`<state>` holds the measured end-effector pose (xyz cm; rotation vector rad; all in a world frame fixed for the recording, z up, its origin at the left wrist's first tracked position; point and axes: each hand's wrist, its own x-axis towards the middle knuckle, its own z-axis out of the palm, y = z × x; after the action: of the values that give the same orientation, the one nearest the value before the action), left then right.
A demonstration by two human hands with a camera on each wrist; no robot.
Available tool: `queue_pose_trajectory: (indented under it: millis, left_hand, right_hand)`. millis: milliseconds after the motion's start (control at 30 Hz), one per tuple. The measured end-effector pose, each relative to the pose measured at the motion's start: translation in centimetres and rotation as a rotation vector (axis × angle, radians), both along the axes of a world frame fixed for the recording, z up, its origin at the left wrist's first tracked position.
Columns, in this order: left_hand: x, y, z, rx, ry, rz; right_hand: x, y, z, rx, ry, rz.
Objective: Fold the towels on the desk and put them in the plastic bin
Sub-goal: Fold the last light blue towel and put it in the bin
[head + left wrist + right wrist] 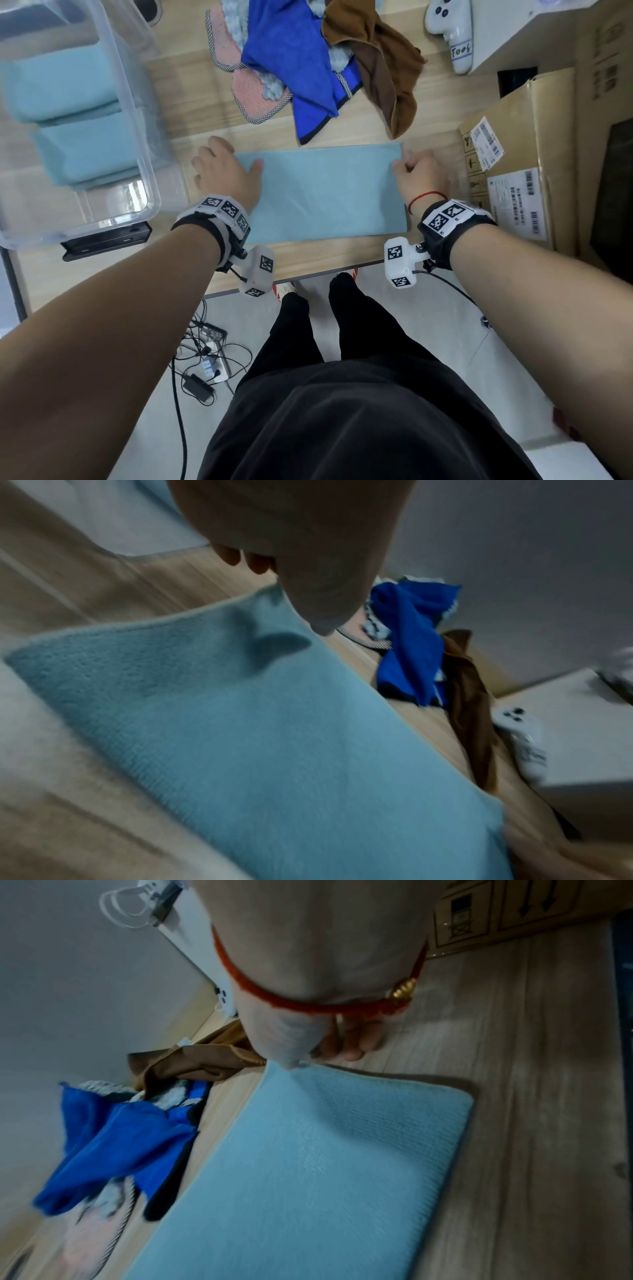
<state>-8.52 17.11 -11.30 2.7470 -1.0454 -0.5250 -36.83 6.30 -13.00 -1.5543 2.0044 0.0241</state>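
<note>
The light blue towel (325, 192) is lying flat on the counter (191, 89) right in front of me, folded into a long rectangle. I am holding it at both short ends. My left hand (224, 171) is resting on the left end with the thumb lying across the top of the cloth and the other fingers spread past the edge onto the wood; I cannot tell whether those fingers are tucked under the towel. My right hand (423, 176) is gripping the far right corner, the thumb pressing on top and the fingers curling beside the edge, as the right wrist view shows.

Just beyond the towel, a heap of unfolded cloths is sitting on the counter: a royal blue towel (294, 58) draping over a pink towel with a checkered border (246, 85), and a brown towel (380, 65) crumpled to its right.

To my left, the clear plastic bin (137, 113) is holding two folded light blue towels (68, 113), one lying beyond the other, touching.

To my right, a cardboard box (513, 147) with barcode labels is standing beside the counter, and a white controller (452, 31) is lying at the far right corner.
</note>
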Motion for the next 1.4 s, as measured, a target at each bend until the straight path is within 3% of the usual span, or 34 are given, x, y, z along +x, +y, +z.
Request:
queue_pose_trajectory:
  millis: [133,233,333,467,633,733,867,1100,1233,1400]
  left_hand:
    - [-3.4,0.3,0.2,-0.071,0.169,-0.344]
    - [-5.8,1.3,-0.2,0.045,0.313,-0.492]
    - [-7.1,2.9,-1.1,0.182,0.284,-0.555]
    - [-7.6,4.0,-1.9,0.185,0.22,-0.571]
    - [-7.8,3.9,-1.8,0.216,0.201,-0.573]
    - [-8.3,4.0,-1.6,0.269,0.171,-0.591]
    - [-9.1,4.1,-1.5,0.318,0.134,-0.586]
    - [-9.6,3.5,-1.0,0.304,0.224,-0.562]
    - [-7.6,3.7,-0.1,0.106,0.402,-0.432]
    - [-2.4,6.4,0.3,-0.013,0.371,-0.237]
  right_hand:
    - [0.3,1.2,0.0,0.123,0.024,-0.001]
    - [0.7,2.3,0.3,0.174,0.095,0.031]
    - [0.9,3.0,0.5,0.232,0.099,0.095]
    - [0.8,3.8,0.5,0.221,-0.01,0.066]
    - [0.8,4.1,0.6,0.206,-0.279,-0.123]
    - [-1.0,3.9,-1.5,0.267,-0.384,-0.173]
    - [-1.4,4.4,0.9,0.347,-0.457,-0.222]
    - [-0.4,4.5,3.4,0.295,-0.586,-0.137]
    - [2.1,4.4,5.1,0.278,-0.622,-0.02]
    - [6.8,4.9,6.3,0.237,-0.6,0.113]
